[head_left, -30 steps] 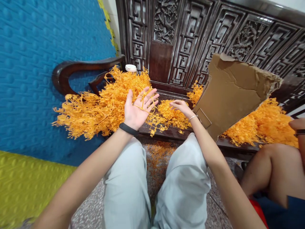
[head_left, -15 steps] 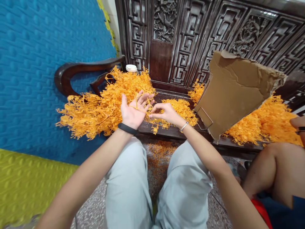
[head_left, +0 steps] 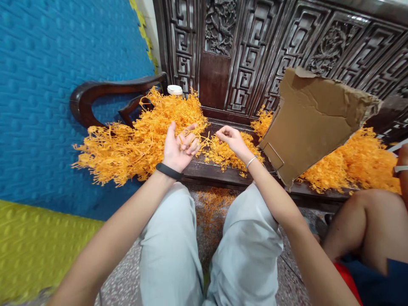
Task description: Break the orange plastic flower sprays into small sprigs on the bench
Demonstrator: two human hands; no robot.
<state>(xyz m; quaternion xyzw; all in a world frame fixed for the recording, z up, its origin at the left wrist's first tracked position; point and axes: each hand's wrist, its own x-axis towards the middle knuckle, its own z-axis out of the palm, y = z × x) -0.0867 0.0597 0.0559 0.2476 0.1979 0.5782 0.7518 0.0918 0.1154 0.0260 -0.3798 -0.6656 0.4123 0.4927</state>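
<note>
Left fingers around orange strands

Ahead of me rises a dark, glossy carved wooden backrest, its squared, maze-like fretwork broken by at least 2 panels of dense relief carving. Below it runs a dark wooden tabletop, and a curved armrest of similar wood stands at the end to my left. Beyond that, I have blue foam matting with a raised, bumpy texture, bordered by a toothed yellow edging; a yellow-green foam section adjoins it lower down. A narrow strip of pale wall shows between matting and backrest. Beneath me is a speckled grey floor. Light glints white on the polished carving.
</note>
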